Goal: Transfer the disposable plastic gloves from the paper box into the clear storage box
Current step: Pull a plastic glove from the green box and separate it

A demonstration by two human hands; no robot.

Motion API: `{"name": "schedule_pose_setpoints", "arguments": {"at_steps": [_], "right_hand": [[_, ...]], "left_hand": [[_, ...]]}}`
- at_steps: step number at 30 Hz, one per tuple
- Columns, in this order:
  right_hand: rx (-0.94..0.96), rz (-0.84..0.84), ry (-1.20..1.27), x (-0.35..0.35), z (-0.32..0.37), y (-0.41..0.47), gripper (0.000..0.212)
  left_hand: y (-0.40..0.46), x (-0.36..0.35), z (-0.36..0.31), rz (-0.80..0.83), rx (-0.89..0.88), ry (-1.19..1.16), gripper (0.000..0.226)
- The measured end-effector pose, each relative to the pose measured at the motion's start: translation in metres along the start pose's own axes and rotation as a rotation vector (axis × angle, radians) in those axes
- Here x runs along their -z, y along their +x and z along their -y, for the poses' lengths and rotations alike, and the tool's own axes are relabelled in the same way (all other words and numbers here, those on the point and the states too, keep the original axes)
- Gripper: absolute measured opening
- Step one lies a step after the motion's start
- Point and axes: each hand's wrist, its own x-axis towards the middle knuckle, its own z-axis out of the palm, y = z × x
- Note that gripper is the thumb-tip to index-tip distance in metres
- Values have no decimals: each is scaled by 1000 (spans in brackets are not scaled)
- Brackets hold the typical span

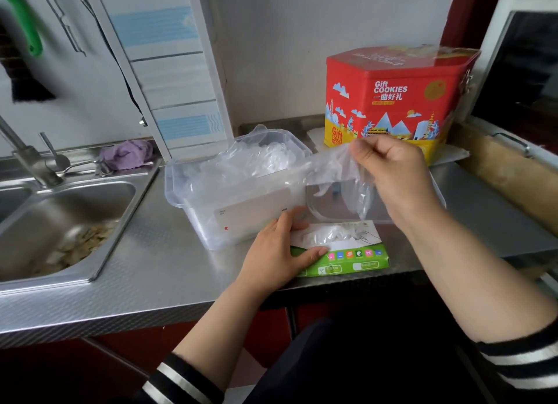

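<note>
A green and white paper box [356, 260] lies flat at the counter's front edge, with crumpled clear gloves [332, 234] showing in its top opening. My left hand [279, 252] grips the box's left end, thumb on top. My right hand [395, 174] pinches a clear plastic glove [335, 174] above the paper box; the glove stretches left toward the clear storage box [196, 204]. That storage box stands just behind and left of the paper box, with several gloves [265, 159] heaped inside.
A clear lid [320, 206] lies right of the storage box under the held glove. A red cookie tin [392, 98] stands behind. A steel sink [75, 222] with scraps and a faucet [21, 153] sit left. A purple cloth [126, 154] lies by the wall.
</note>
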Motion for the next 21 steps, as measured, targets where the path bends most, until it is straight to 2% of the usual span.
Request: {"name": "schedule_pose_setpoints", "arguments": {"at_steps": [2,4,6,8,11,13,15,17,18,21], "right_hand": [[-7,-13,61,3,5,5,12],[-1,-7,79,4,7,4,12],[26,13,70,5,7,1,12],[77,32,55,5,8,-2,10],[192,95,3,4,10,-5,9],[288,164,-36,1,10,-3,10],[437,196,-147,-6,10,5,12],[646,149,-349,-21,11,21,18],[729,109,-433,-30,12,30,20],[873,40,-543,-68,15,54,22]], "left_hand": [[-1,0,2,-1,0,-18,74],[-3,3,2,-71,-30,-60,58],[-5,10,-3,-180,-16,-244,48],[4,23,-16,-188,95,-625,67],[31,52,-42,-41,214,-1060,100],[45,76,-56,31,216,-1185,90],[55,96,-64,17,177,-1115,62],[65,111,-63,-81,116,-970,26],[72,118,-61,-140,93,-908,18],[90,144,-45,-338,55,-622,29]]}}
